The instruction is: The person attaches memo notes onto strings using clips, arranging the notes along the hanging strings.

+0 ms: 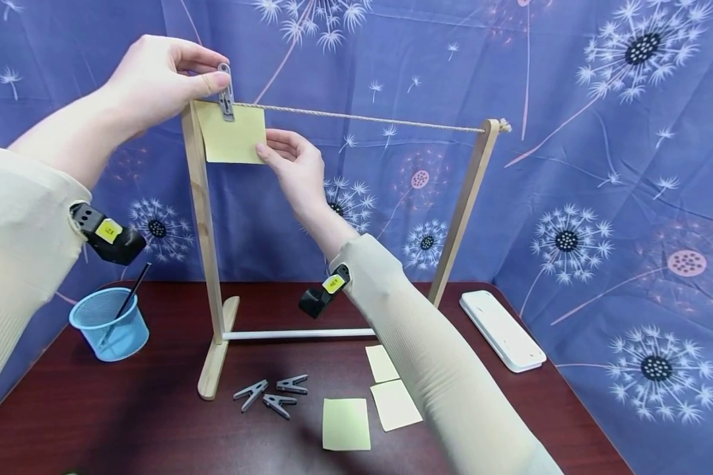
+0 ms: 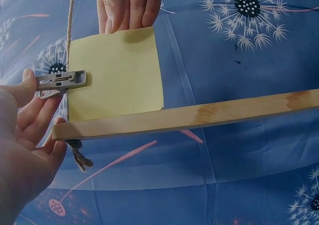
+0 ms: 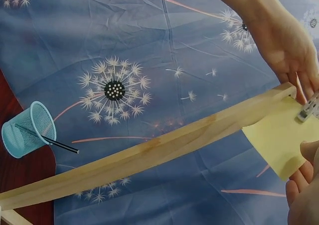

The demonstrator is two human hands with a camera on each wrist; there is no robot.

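Observation:
A yellow sticky note hangs against the rope beside the left wooden post. My left hand pinches a grey clothespin between thumb and fingers. In the left wrist view the clothespin reaches across the rope onto the note's top edge. My right hand grips the note's lower right side, thumb in front and fingers behind. Seen from the right wrist, the note lies close to the top of the post.
Several items lie on the dark red table: loose clothespins, a green-yellow note and paler notes partly under my right sleeve. A blue mesh cup with a black pen stands left; a white case lies right.

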